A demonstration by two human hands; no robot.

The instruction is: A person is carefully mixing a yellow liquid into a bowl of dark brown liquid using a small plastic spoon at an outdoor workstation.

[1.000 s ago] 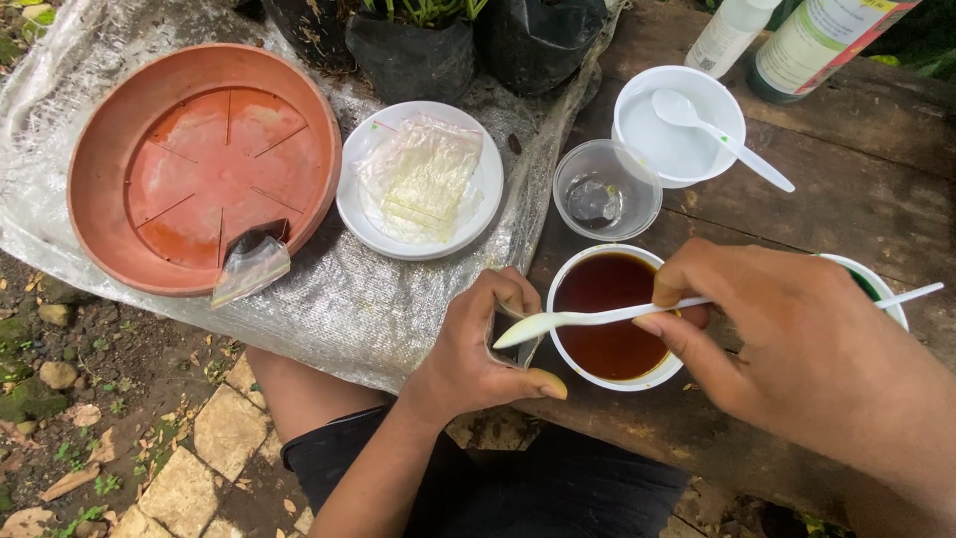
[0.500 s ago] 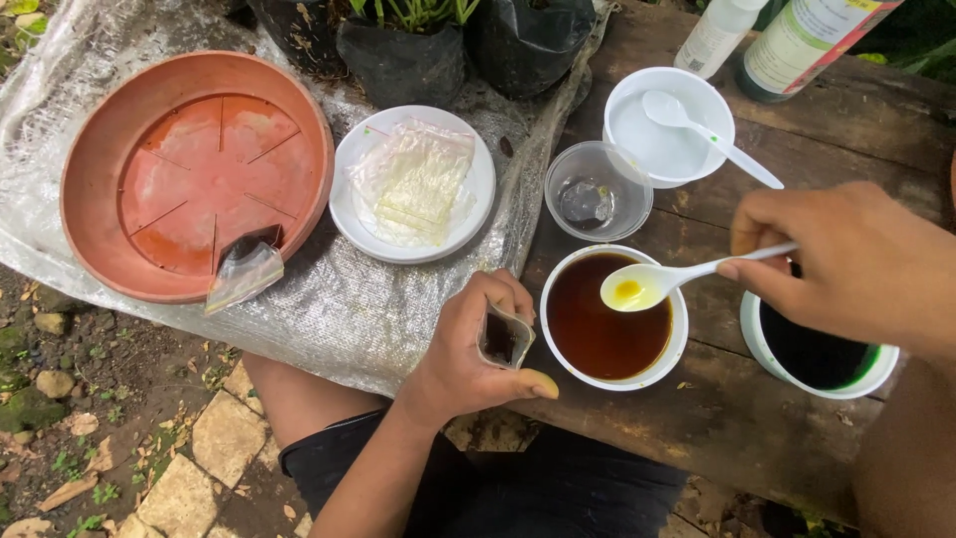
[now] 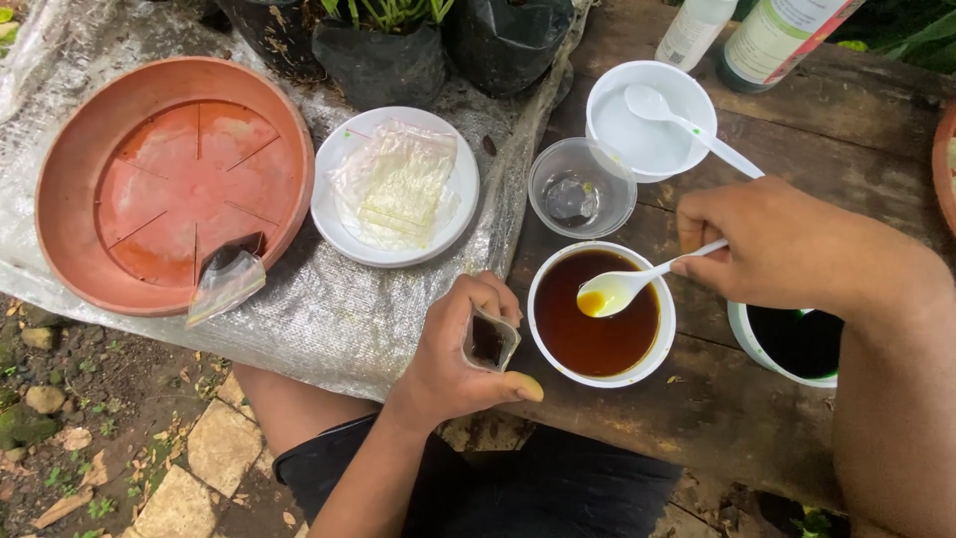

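My left hand (image 3: 453, 354) grips a small clear plastic pouch (image 3: 489, 341) with dark liquid in it, mouth up, just left of a white bowl of brown liquid (image 3: 597, 369). My right hand (image 3: 787, 244) holds a white plastic spoon (image 3: 622, 289) by its handle. The spoon's bowl hovers over the brown liquid and carries a little yellowish liquid. Under my right wrist sits a white bowl of very dark liquid (image 3: 792, 344), partly hidden.
A terracotta saucer (image 3: 169, 184) with one filled pouch (image 3: 224, 284) lies on plastic sheeting. A white plate (image 3: 393, 184) bears empty clear pouches. An empty clear cup (image 3: 582, 187), a white bowl with a spoon (image 3: 647, 120), two bottles (image 3: 777, 35) and black planting bags (image 3: 383, 55) stand behind.
The spoon rose out of the brown liquid and now hovers over the bowl, carrying liquid, closer to the pouch. My right hand shifted right, uncovering the brown bowl. My left hand turned the pouch's mouth upward.
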